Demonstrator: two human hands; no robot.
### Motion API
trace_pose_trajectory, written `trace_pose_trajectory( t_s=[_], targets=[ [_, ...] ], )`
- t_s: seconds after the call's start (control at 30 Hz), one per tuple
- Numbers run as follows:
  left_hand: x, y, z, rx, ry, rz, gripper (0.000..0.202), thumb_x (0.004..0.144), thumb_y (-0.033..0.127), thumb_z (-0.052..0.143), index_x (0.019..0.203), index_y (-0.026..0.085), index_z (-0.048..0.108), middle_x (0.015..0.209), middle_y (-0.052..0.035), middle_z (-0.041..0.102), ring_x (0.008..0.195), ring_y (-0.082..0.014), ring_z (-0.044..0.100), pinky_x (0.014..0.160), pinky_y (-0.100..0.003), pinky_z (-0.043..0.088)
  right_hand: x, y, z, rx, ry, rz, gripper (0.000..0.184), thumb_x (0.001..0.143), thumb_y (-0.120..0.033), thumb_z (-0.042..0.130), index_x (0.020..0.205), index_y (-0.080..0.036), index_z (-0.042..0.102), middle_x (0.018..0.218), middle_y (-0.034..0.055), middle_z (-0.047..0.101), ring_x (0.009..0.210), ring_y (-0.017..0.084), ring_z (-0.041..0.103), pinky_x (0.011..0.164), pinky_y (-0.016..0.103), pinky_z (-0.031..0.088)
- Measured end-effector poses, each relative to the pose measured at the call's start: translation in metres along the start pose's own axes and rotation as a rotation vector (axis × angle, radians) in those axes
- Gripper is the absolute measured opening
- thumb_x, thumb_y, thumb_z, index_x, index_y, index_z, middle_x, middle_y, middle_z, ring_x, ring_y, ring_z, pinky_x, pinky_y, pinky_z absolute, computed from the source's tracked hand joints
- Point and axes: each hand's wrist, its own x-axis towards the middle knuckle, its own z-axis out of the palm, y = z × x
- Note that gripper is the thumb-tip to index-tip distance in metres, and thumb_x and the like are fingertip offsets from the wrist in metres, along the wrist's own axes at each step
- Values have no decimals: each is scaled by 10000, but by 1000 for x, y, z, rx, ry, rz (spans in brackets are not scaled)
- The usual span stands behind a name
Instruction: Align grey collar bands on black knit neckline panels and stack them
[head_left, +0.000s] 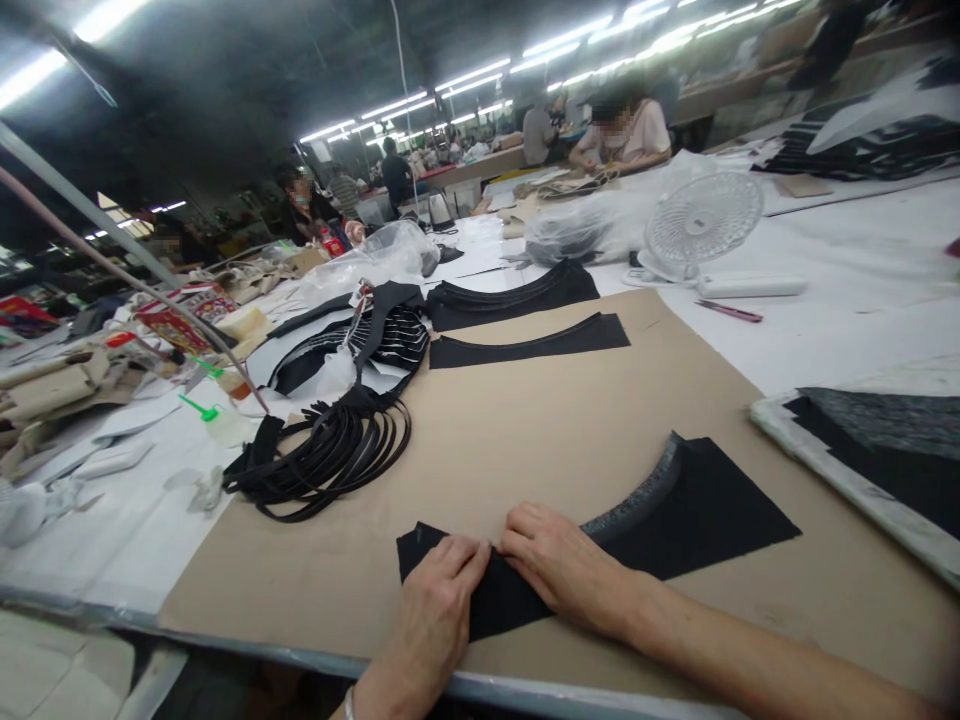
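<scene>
A black fabric piece (720, 505) with a curved upper edge lies flat on the brown board (525, 430). Along the right part of that curve runs a grey speckled strip (637, 497). My left hand (442, 595) bends over the left part of the fabric, thumb and fingers pinched at the curved edge. Right beside it, my right hand (555, 560) has its fingers closed on the same edge, and the two sets of fingertips nearly meet. What lies under the fingertips is hidden.
Beyond the hands lie a single curved black piece (529, 342) and a stack of similar pieces (510, 297). A coil of black strips (322, 460) is at left, near green-tipped bottles (221, 420). A small fan (701, 225) and a pen (729, 311) lie behind; a white-edged board (780, 440) is at right.
</scene>
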Motion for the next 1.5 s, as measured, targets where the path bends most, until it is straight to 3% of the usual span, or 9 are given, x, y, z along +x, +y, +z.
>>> trace_pose_trajectory(
  t_s=[0.13,0.53,0.8,0.93,1.07,1.17,1.27,1.37,1.5],
  targets=[
    [-16,-2,7,161,117,82,473,881,41,338,1296,151,538,1225,-86,623,1141,-205,546,966,-365,485,-4,6,0,-42,-6,-44,178,943,-125,417,865,-174,569,888,58,564,860,184,489,797,309,397],
    [-5,13,0,126,11,-41,520,861,50,356,1303,242,550,1116,-94,629,1057,-218,576,955,-467,475,-11,10,-11,-133,-77,-112,197,950,-128,387,914,-174,575,900,52,559,842,181,478,788,332,350],
    [-22,19,10,338,58,52,668,767,-16,348,1399,179,438,1352,-119,537,1290,-230,459,1029,-435,424,-18,10,-13,-178,-89,-166,187,914,-88,419,1006,-166,561,951,62,566,887,199,479,813,355,323],
    [-26,11,4,323,39,67,637,824,-27,343,1428,171,372,1378,-72,536,1324,-166,431,1136,-405,288,-17,8,-20,-91,-84,-93,188,905,-118,462,1051,-192,553,979,51,568,914,194,501,855,359,335],
    [-27,-11,-11,170,33,55,486,918,54,395,1382,196,407,1266,-33,630,1213,-118,542,1197,-419,114,-13,2,-32,-37,-73,41,192,863,-228,587,1046,-190,547,1034,67,572,986,228,513,916,399,344],
    [-18,-19,-17,63,70,-53,308,934,159,474,1225,238,537,1129,-17,685,1064,-146,626,1162,-477,203,-9,-1,-37,-48,-102,80,162,840,-261,608,966,-180,547,1011,76,579,965,240,525,941,435,344],
    [1,-6,-17,-23,58,-195,258,877,203,583,1132,244,593,1063,-21,680,1015,-192,621,1061,-498,348,-6,0,-37,-54,-136,107,171,818,-263,617,949,-176,549,988,77,589,946,242,534,951,456,339],
    [24,18,-13,-140,-28,-267,331,800,104,605,1102,239,611,1066,-27,656,1035,-207,581,941,-415,441,-3,3,-38,-45,-175,138,176,803,-263,618,946,-179,561,950,72,599,932,246,536,906,434,363],
    [44,37,-10,-253,-138,-281,367,735,-16,486,936,240,655,939,-2,649,946,-185,579,874,-364,439,-2,8,-42,-37,-226,151,125,785,-240,610,889,-178,582,907,65,605,909,240,541,857,398,378]
  ],
)
